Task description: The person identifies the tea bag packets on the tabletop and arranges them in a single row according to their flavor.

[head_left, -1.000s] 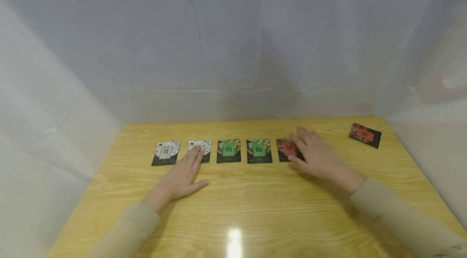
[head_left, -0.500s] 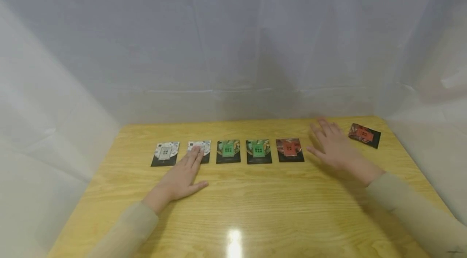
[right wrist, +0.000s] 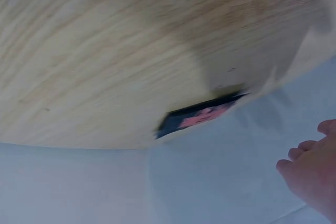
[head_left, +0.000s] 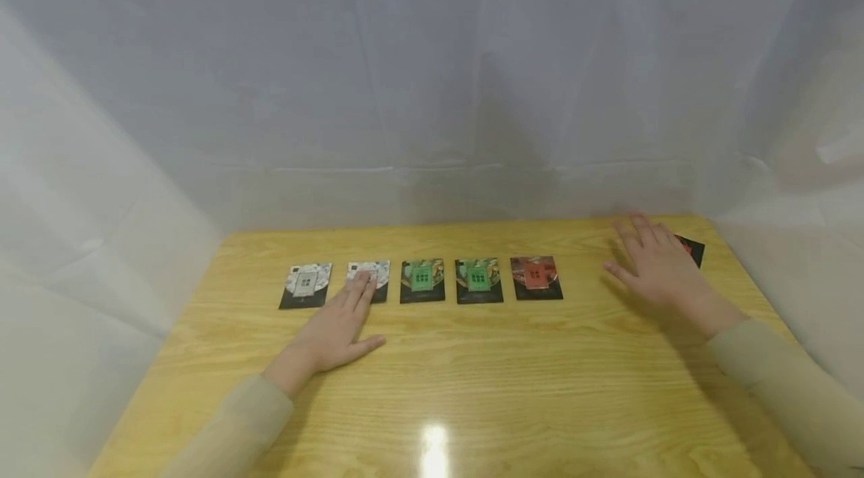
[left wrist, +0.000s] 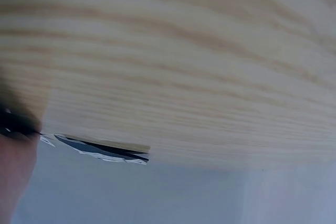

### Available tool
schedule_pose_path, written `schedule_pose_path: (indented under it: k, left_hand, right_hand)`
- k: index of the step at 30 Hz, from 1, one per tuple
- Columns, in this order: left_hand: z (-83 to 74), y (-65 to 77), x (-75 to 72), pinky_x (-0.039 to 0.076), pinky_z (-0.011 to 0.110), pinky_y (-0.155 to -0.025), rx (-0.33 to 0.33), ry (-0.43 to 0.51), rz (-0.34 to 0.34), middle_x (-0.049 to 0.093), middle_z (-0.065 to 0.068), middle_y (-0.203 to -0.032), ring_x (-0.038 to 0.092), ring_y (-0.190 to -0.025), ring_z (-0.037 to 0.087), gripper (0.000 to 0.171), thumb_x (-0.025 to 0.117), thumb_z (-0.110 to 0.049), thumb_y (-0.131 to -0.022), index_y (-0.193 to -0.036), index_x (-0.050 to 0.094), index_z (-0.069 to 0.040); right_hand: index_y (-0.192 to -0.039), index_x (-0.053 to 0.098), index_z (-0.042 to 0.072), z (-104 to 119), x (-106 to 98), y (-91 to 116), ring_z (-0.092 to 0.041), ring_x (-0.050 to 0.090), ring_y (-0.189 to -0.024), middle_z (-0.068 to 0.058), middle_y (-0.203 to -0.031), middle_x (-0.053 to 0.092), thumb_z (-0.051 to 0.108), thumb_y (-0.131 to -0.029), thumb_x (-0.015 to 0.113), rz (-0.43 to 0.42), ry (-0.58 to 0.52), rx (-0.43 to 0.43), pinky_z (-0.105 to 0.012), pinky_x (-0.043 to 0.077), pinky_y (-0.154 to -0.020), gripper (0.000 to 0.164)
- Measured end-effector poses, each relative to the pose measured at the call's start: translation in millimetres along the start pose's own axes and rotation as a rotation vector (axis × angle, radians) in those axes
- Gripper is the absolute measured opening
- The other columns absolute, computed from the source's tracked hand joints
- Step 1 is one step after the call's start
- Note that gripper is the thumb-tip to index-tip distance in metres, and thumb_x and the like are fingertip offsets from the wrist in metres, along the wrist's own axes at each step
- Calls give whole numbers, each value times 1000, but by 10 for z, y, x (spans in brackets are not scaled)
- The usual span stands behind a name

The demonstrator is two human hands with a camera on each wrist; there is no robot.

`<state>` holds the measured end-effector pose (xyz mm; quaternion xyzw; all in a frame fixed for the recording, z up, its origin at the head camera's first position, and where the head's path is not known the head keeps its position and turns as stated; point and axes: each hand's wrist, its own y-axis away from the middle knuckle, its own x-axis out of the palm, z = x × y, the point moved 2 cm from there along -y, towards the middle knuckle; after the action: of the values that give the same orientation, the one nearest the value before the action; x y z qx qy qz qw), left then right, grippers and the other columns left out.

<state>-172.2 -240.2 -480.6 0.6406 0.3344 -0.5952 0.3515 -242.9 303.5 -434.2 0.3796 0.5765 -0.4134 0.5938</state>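
Observation:
My left hand (head_left: 337, 328) lies with straight fingers over a white-and-black packet (head_left: 379, 296), second from the left in a row. Left of it is another white-and-black packet (head_left: 305, 285), which the left wrist view shows edge-on as a slightly bulging packet (left wrist: 102, 149). My right hand (head_left: 658, 264), fingers spread and loosely bent, hovers at the right of the table and holds nothing. It covers much of a tilted red-and-black packet (head_left: 690, 249) in the head view. In the right wrist view the hand (right wrist: 312, 169) is apart from that packet (right wrist: 202, 114).
Two green-and-black packets (head_left: 422, 281) (head_left: 479, 281) and a red-and-black packet (head_left: 536, 278) continue the row to the right. They lie on a yellow wooden table (head_left: 466, 380). Pale sheeting (head_left: 432, 88) hangs behind the far edge and at both sides.
My right hand has moved right, from over the red packet in the row to over the tilted red packet at the far right. My left hand has stayed in place.

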Motion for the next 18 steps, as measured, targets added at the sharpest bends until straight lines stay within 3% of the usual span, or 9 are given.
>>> schedule_pose_path:
  k: [9,18]
  left_hand:
    - [-4,14,-1,23,54,-134,-1,5,5,11,30,-175,14,-164,45,99,48,-62,-106,-166,16,9]
    - [8,5,4,23,54,-134,5,-8,-9,10,30,-175,14,-164,46,99,49,-62,-105,-166,16,9]
  right_hand:
    - [-162,26,-11,-383,107,69,-62,23,-151,-42,-166,20,54,-111,46,-12,-41,31,-75,22,-124,85]
    - [-157,33,-14,-583,224,173,-61,24,-151,-42,-163,27,51,-111,48,-37,-97,41,-75,24,-122,81]
